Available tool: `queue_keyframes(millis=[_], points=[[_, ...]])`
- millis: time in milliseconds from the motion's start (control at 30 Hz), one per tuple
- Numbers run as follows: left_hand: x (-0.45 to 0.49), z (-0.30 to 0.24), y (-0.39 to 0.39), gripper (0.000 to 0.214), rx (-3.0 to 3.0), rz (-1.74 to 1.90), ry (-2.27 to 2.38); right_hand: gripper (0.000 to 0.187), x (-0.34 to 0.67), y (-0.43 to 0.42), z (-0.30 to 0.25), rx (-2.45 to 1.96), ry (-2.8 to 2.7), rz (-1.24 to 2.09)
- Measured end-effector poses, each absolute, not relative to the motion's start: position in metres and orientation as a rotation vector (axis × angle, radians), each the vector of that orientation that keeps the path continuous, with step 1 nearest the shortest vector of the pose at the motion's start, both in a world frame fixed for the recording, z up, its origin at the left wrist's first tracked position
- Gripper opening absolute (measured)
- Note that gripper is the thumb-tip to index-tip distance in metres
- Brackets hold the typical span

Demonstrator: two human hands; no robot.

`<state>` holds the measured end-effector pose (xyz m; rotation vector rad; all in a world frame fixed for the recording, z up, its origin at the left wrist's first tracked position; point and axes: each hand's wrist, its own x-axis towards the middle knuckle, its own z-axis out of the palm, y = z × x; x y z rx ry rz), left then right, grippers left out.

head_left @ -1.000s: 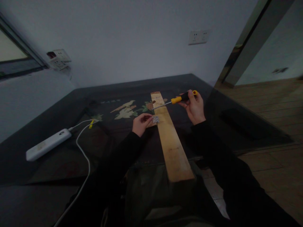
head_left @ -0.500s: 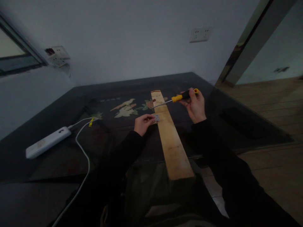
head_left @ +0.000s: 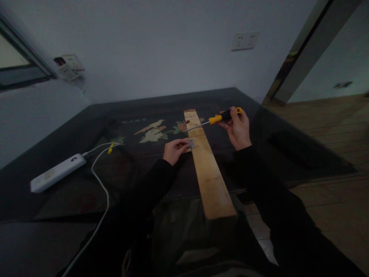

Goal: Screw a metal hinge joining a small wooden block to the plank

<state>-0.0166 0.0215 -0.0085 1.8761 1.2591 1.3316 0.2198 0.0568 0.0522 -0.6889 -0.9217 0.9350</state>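
A long wooden plank [head_left: 210, 173] lies on the dark table [head_left: 72, 192], running away from me. My left hand [head_left: 173, 150] pinches a small metal hinge [head_left: 190, 144] against the plank's left edge. My right hand [head_left: 238, 129] is closed around the yellow and black handle of a screwdriver [head_left: 216, 119]. Its shaft points left and slightly down, with the tip hovering over the plank just beyond the hinge. Both of my arms wear black sleeves.
A white power strip [head_left: 54, 173] with a white cable [head_left: 101, 184] lies on the table's left side. A painted flower pattern [head_left: 152, 132] shows in the tabletop. Wall sockets [head_left: 244, 40] sit behind, and wooden flooring [head_left: 331, 127] lies to the right.
The view has shifted a little. My right hand and the screwdriver have dipped slightly toward the hinge. My left hand stays on the hinge.
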Motion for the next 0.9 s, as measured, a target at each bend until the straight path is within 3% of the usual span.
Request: queue_keyframes(millis=[900], points=[[-0.0176, -0.0089, 0.0186, 0.009, 2.188, 1.260, 1.241, 0.035, 0.2179, 0.0556, 0.0532, -0.678, -0.942, 0.934]])
